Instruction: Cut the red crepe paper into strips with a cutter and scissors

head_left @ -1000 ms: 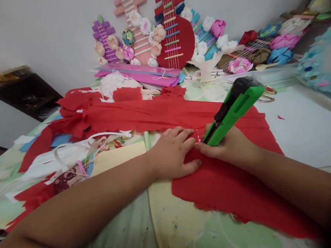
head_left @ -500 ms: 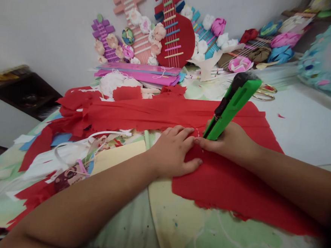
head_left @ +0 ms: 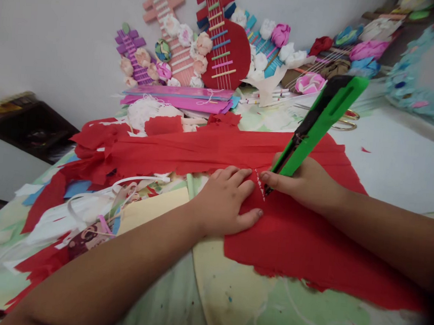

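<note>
A large sheet of red crepe paper [head_left: 300, 242] lies across the table in front of me. My left hand [head_left: 225, 200] rests flat on its left part, fingers stretched out and pressing the paper down. My right hand [head_left: 305, 181] is closed round a green utility knife [head_left: 318, 122], whose handle tilts up and to the right. The knife's tip touches the paper just right of my left fingertips, where a short pale cut line shows.
Cut red strips [head_left: 203, 146] and scraps lie beyond my hands. A yellow sheet [head_left: 154, 207] and white cord [head_left: 99, 194] sit at the left. Paper guitars with paper roses [head_left: 218, 43] lean on the wall. Scissors [head_left: 344, 119] lie at the back right, a dark shelf [head_left: 30, 124] at the far left.
The knife handle has tilted further over to the right and its tip has slid a little toward me along the paper. My left hand has stayed pressed in place.
</note>
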`<state>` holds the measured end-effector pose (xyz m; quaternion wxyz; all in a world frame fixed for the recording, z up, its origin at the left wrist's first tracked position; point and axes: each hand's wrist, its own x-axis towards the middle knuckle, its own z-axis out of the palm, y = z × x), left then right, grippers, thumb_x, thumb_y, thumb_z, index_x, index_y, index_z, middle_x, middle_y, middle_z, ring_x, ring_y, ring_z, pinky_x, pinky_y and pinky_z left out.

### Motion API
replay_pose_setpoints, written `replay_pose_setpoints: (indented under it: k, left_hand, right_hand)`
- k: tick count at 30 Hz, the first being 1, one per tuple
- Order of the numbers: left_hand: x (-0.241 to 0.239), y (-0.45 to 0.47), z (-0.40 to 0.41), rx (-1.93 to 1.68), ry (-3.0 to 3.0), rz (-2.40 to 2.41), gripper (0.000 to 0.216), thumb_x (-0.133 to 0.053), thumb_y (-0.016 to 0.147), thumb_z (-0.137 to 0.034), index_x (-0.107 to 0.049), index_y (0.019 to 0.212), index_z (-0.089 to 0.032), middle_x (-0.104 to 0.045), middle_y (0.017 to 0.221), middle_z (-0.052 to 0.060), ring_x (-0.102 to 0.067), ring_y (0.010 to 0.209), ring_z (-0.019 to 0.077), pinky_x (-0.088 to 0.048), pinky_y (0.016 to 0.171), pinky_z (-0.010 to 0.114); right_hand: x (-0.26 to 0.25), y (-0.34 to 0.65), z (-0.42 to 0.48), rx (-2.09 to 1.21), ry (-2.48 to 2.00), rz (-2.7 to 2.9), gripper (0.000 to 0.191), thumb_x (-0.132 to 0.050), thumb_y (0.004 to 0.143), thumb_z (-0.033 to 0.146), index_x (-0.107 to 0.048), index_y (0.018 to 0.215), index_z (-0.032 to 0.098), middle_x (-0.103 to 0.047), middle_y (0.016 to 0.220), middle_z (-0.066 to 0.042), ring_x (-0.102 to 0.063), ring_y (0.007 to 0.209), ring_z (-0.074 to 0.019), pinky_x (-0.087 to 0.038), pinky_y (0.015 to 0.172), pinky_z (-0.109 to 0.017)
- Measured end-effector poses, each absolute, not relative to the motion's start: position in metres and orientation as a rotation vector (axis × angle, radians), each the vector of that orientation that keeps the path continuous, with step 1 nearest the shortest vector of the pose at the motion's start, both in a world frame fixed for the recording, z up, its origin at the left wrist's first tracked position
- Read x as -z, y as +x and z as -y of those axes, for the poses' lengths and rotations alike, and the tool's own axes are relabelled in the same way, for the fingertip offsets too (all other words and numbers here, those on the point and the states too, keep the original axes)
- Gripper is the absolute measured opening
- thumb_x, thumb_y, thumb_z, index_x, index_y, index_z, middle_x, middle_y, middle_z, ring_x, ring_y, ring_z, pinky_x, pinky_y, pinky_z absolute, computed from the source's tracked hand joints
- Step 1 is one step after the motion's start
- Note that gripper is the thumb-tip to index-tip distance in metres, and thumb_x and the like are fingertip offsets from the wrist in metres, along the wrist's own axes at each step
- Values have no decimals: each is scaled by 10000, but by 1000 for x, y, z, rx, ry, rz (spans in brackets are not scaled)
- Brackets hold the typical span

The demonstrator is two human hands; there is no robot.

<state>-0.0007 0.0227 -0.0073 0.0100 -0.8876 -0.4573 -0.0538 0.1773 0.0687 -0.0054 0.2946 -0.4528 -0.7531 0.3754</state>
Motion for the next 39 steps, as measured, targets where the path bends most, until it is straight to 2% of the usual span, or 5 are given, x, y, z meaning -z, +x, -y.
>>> replay_pose_setpoints:
  k: [4,12,20,25,39]
  left_hand:
    - [9,-1,-23,226,-2760,1407,508,-440,776,-492,-551,1100,-117,-453,1270,147,-385,1124,319,-315,934,480]
    - [10,-2,-23,242,-2760,1402,475,-445,775,-482,-562,1063,-122,-465,1258,143,-392,1124,309,-316,937,471]
    - [7,-2,-23,254,-2795,1435,370,-482,757,-462,-569,961,-165,-473,1248,116,-395,1122,300,-320,928,484]
    - [6,-1,-23,230,-2808,1452,334,-468,767,-453,-568,906,-167,-468,1248,111,-394,1118,300,-323,928,479]
    - [9,-1,-23,249,-2770,1409,422,-470,760,-480,-574,976,-132,-473,1247,144,-404,1111,311,-329,926,474]
  right_hand:
    - [5,178,-66,-1155,-1135,2034,269,-651,597,390,-513,594,158,-507,562,22,-460,564,-111,-353,529,-241]
    - [5,176,-64,-1173,-1137,2023,285,-654,575,387,-474,565,167,-447,528,46,-384,515,-81,-315,498,-228]
    - [10,176,-63,-923,-1052,2225,308,-597,636,449,-463,574,178,-408,486,53,-366,478,-74,-293,455,-210]
    - [7,176,-63,-892,-965,2322,275,-583,658,415,-475,580,175,-408,478,50,-346,459,-70,-282,442,-212]
    - [12,176,-65,-883,-1026,2218,332,-585,660,462,-444,587,172,-436,503,43,-380,489,-75,-302,474,-217]
